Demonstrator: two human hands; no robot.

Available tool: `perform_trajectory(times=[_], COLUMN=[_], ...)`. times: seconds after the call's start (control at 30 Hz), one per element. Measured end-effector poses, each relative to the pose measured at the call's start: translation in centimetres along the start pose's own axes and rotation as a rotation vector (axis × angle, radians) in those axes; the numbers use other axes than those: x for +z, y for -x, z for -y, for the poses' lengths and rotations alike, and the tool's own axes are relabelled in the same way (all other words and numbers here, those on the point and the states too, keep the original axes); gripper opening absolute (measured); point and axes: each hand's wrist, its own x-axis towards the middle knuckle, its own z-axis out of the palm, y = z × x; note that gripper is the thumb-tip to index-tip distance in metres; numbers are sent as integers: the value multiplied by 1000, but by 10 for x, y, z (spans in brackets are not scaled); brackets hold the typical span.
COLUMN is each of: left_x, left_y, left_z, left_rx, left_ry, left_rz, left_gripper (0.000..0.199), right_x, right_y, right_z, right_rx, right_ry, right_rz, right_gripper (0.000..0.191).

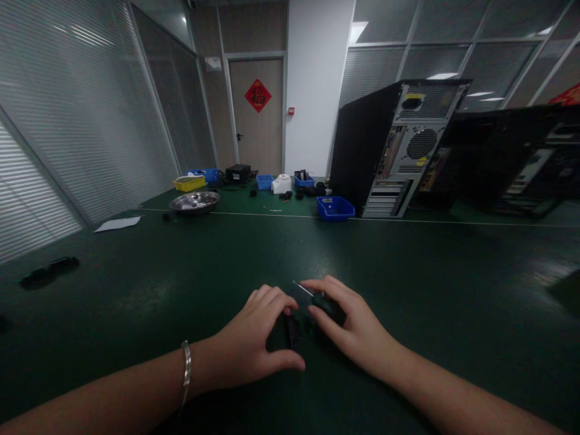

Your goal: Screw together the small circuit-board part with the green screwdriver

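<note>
On the green table [217, 254], a small black part [292, 331] lies between my two hands. My left hand [260, 338] is around its left side, fingers bent at its far end and thumb stretched out at its near end; whether the fingertips grip it is unclear. A screwdriver with a dark handle [329, 308] and a thin metal shaft rests in my right hand [353, 311], its tip pointing forward and left. The shaft is clear of the black part.
A metal bowl [194, 203] stands at the back left near a white sheet [118, 224]. A blue bin [335, 207] sits beside a black computer tower [367, 145]. A dark object [49, 272] lies far left; small bins and cables line the back.
</note>
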Motion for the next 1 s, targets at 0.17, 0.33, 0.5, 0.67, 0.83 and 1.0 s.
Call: perform_trajectory(times=[0.17,0.33,0.5,0.67,0.83,1.0], left_x=[3,5,6,7,7,9], left_y=[-2,-9,-12,-13,-12,-9], left_z=[10,29,34,31,26,19], left_rx=[-17,-119,-152,-155,-161,-97], left_ry=[90,468,692,750,706,606], left_rz=[-92,-242,-233,-199,-126,-81], left_gripper=[33,38,44,43,44,44], right_x=[-3,-8,-10,-6,-2,3], right_y=[1,3,5,5,2,5], right_z=[1,9,12,5,4,11], right_rx=[102,90,66,45,-35,-157], right_ry=[111,175,255,227,22,-71], right_rz=[50,188,253,219,-24,-50], right_gripper=[11,16,22,21,14,12])
